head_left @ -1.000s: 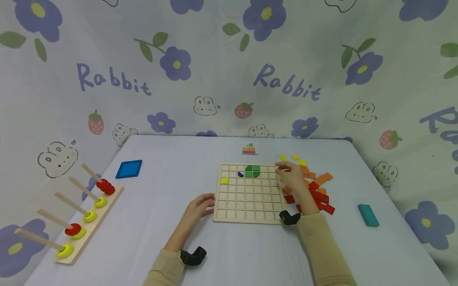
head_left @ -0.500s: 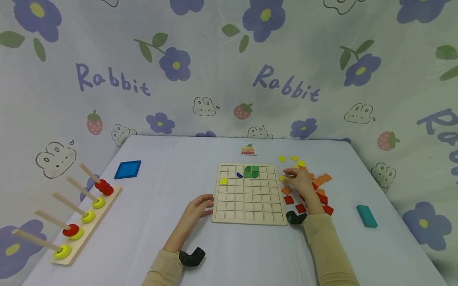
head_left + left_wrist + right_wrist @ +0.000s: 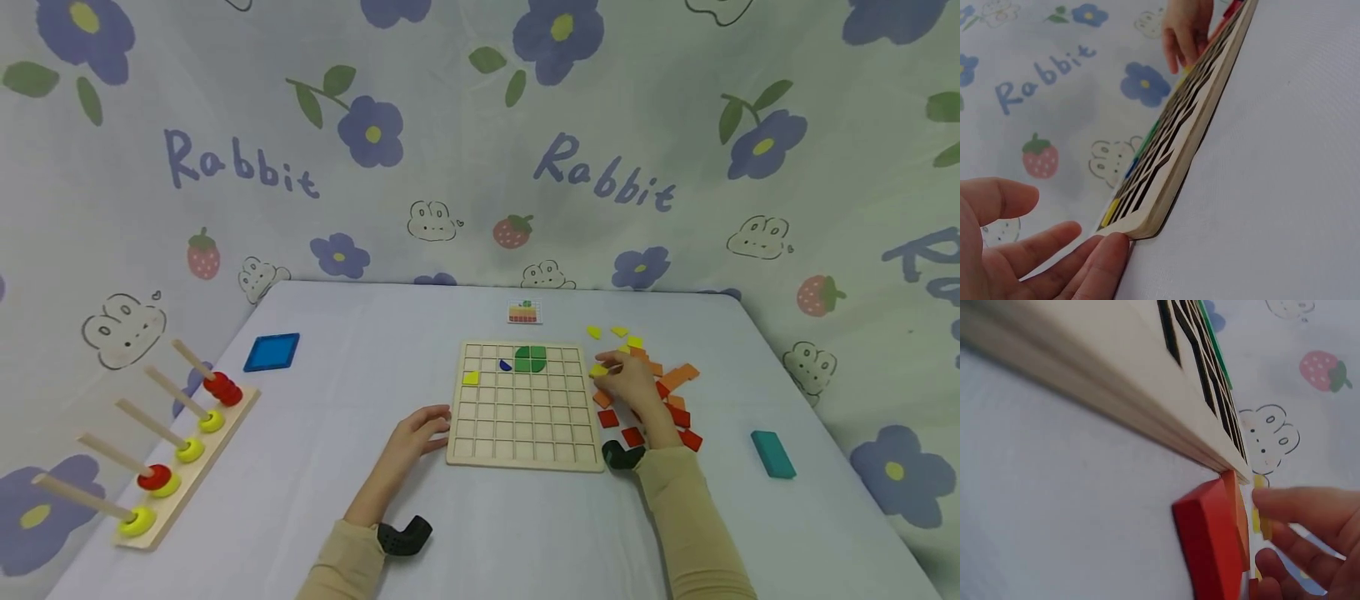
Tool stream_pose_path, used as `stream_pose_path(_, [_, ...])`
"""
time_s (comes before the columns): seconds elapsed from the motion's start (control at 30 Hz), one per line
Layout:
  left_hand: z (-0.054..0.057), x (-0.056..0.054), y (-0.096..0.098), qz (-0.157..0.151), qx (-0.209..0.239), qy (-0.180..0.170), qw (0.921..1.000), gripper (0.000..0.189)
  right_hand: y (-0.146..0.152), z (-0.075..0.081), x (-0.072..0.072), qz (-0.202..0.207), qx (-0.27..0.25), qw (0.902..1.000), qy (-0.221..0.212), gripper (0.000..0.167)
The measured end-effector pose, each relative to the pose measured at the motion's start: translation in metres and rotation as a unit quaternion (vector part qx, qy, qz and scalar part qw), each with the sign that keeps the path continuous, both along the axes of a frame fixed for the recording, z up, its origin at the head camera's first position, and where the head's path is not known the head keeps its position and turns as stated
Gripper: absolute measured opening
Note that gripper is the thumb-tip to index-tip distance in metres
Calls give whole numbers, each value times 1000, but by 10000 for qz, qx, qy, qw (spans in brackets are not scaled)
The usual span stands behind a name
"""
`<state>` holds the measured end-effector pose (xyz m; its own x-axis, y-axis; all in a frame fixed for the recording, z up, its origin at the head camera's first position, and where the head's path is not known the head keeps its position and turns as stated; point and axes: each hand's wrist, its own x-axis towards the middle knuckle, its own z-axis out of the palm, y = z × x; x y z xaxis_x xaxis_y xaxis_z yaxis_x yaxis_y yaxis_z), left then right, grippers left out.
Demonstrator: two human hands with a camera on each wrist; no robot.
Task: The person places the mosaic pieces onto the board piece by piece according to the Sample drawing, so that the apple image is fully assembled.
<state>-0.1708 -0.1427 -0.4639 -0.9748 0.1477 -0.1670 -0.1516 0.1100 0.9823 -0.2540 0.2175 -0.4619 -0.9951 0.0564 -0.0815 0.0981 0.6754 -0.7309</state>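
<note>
Yellow piece (image 3: 597,371), flat and smooth, is pinched in the fingers of the right hand (image 3: 628,382), beside the right edge of the wooden grid board (image 3: 524,429); its full outline is hidden. The left hand (image 3: 420,433), fingers spread, holds nothing and touches the board's left edge with a fingertip. The two hands are well apart. The board is pale, square and round-cornered, its thin ridges framing dark-edged square cells. On it lie green pieces (image 3: 537,365) with rounded outer corners, a blue half-round (image 3: 506,365) and another yellow piece (image 3: 470,378). Purple lettering on the flowered backdrop (image 3: 450,83) reads "Rabbit". Beyond the board, a small card (image 3: 524,312) shows coloured shapes on a grid. Red blocks (image 3: 608,419) and orange blocks (image 3: 680,377) lie in a loose heap, partly covered by the right forearm. Left stands a wooden peg rack (image 3: 197,471) with red and yellow rings, near a blue tray (image 3: 272,352); far right lies a teal block (image 3: 773,454)
</note>
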Motion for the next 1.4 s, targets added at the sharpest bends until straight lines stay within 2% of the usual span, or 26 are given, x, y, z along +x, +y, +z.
stream_pose_path(0.17, [8,3,1,-29,-35,4,10000,40,-3,7,2,-29,-307,9994,160,47])
stream_pose_path(0.3, [2,1,-1,52,-94,13,9999,41,-10,12,2,-90,-715,9971,256,47])
stream_pose_path(0.43, [-4,-1,-2,60,-101,68,9999,44,-26,17,1,22,-1471,9890,135,47])
stream_pose_path(0.53, [5,3,-2,-20,-99,62,9999,42,-44,21,2,224,-2033,9789,-4,47])
stream_pose_path(0.63, [7,3,-2,-63,-75,30,9999,41,-63,25,2,441,-2278,9727,-52,45])
stream_pose_path(0.67, [6,2,-2,-60,-81,12,9999,41,-69,26,3,513,-2324,9712,-56,44])
stream_pose_path(0.77, [-6,-2,-3,-19,-37,46,10000,42,-87,27,2,714,-2302,9705,-28,42])
stream_pose_path(0.83, [-9,-3,-4,-4,-38,84,10000,43,-99,28,2,841,-2307,9694,64,41])
stream_pose_path(1.0, [-8,-3,-3,2,-125,74,9999,42,-125,24,2,1006,-2431,9645,231,39])
stream_pose_path(1.2, [-8,-4,-1,-26,-156,42,9999,41,-141,15,0,921,-2557,9622,180,38])
stream_pose_path(1.4, [-5,-2,-1,-41,-96,57,9999,43,-149,9,-2,750,-2298,9702,170,33])
